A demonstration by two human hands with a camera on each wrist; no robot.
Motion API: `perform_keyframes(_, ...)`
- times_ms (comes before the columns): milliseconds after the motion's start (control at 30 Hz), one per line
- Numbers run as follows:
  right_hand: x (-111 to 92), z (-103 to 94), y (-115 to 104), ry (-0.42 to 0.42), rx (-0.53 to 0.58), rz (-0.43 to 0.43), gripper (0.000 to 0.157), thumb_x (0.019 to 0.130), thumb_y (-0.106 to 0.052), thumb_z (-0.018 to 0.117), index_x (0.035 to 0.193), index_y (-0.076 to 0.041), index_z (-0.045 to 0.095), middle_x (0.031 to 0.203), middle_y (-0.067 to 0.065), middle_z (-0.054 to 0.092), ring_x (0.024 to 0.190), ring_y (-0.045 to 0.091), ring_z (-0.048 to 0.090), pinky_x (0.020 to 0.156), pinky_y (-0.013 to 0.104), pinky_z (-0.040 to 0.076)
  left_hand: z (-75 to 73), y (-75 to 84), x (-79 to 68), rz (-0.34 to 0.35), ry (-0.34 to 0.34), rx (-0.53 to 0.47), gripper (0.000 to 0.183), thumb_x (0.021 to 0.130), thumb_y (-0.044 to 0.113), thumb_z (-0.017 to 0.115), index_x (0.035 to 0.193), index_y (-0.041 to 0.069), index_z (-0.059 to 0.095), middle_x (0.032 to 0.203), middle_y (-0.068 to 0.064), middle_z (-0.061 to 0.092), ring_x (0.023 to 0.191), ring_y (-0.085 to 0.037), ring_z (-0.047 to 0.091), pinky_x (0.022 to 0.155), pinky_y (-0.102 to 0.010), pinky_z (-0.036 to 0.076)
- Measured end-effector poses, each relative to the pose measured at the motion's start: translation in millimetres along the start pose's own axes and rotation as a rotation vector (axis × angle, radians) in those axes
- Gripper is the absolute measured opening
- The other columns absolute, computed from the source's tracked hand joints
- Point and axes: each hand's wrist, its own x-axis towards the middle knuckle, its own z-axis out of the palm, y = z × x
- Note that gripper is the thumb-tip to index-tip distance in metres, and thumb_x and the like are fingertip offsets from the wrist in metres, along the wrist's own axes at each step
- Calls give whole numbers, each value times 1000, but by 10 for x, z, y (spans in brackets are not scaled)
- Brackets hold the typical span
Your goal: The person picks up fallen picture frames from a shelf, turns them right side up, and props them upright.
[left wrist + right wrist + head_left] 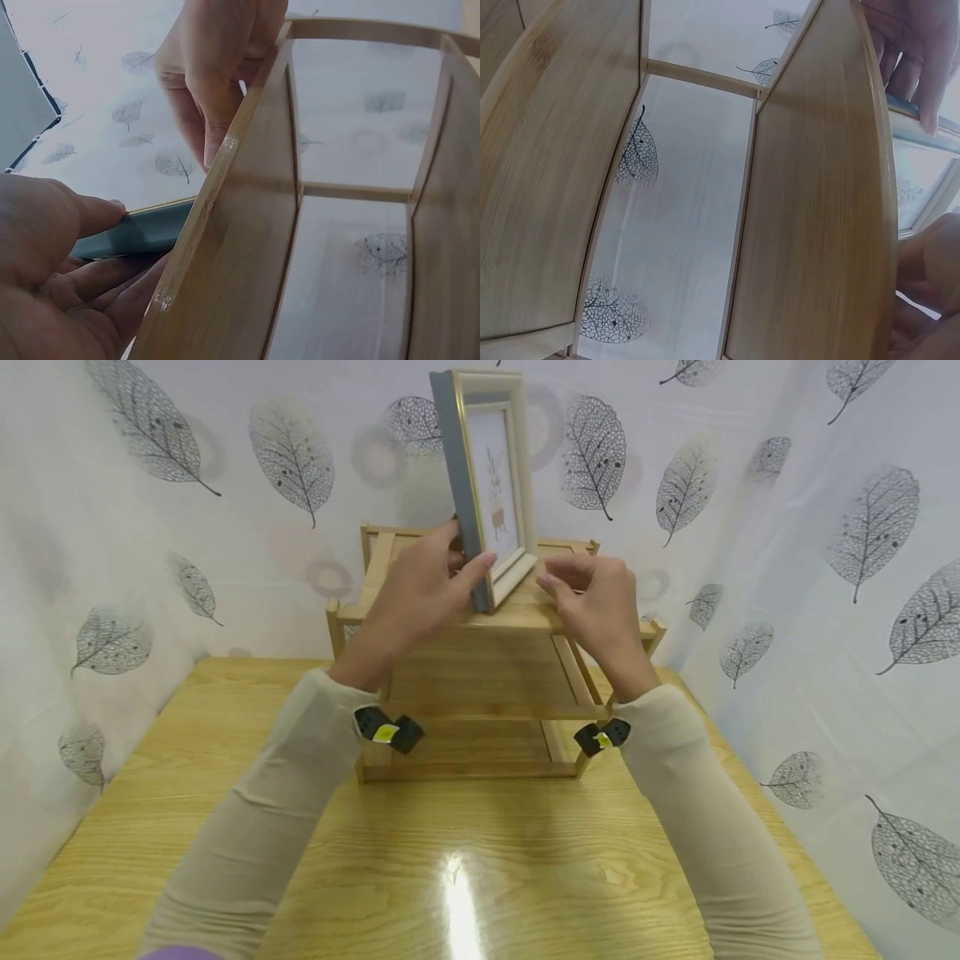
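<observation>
My left hand (423,585) grips the lower left side of a picture frame (465,493), thumb on the front edge. The frame has a grey-blue side, a gold line and a cream border around a potted-plant print (495,485). It stands turned to the right at the front of a wooden shelf rack's top tier (525,614); whether its base fully rests there I cannot tell. My right hand (600,602) is just right of the frame's lower corner, over the top tier, fingers loosely bent with nothing visible in them. In the left wrist view, the frame's blue-green edge (142,231) lies between left thumb and fingers.
Below the top tier, the rack has a middle shelf (480,672) and a bottom shelf (465,743). It stands at the back of a wooden table (375,877). A white leaf-print curtain (300,568) hangs behind and at both sides.
</observation>
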Motion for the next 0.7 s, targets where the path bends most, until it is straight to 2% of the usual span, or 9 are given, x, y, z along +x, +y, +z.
perform_keyframes(233,18,-25,25,-17,-20,48,27,93,-13,76,116,0,75,113,16,74,101,30,73,92,36,58,-37,-7,-11,4,-1,36,45,105,25,57,141,-1,46,126,-17,67,112,-21,67,84,-32,58)
perform_keyframes(467,17,-54,38,-29,-35,66,30,93,-14,76,119,0,73,117,16,73,100,30,73,87,37,60,-80,-2,-26,-7,-35,-12,45,106,22,56,142,-2,43,129,-18,65,116,-22,65,88,-33,57)
perform_keyframes(700,68,-64,39,-54,-61,97,34,94,-15,75,124,0,70,123,17,70,106,30,72,92,38,58,-122,-7,-23,-26,-69,-40,46,106,22,54,144,-1,42,132,-17,63,121,-22,63,94,-32,56)
